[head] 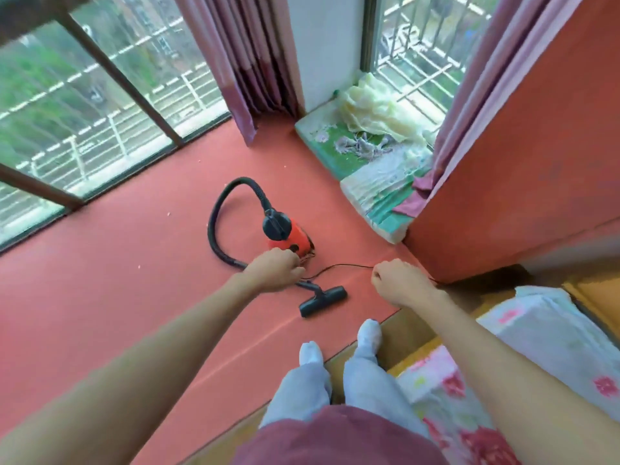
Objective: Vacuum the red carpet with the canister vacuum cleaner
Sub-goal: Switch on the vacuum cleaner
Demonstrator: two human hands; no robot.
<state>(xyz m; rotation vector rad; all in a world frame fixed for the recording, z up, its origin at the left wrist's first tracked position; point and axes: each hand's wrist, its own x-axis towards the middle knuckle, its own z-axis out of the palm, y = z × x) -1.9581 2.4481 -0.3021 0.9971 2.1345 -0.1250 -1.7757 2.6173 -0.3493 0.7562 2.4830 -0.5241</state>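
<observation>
The red carpet (127,270) covers the floor ahead of me. On it stands the small red canister vacuum (289,234) with a black top. Its black hose (212,229) loops left and back toward me, ending in the black floor nozzle (323,299), which lies flat on the carpet. My left hand (276,268) is curled over the hose just behind the nozzle's tube. My right hand (399,280) is a fist, and the thin black power cord (342,265) runs from the vacuum into it. Small white crumbs dot the carpet.
Barred windows (100,105) line the left side, with pink curtains (241,62) in the corner. A cushioned window seat (375,193) holds a yellow cloth (379,109). An orange wall corner (503,182) juts in at right. A floral bed cover (536,364) lies lower right, beside my socked feet (339,344).
</observation>
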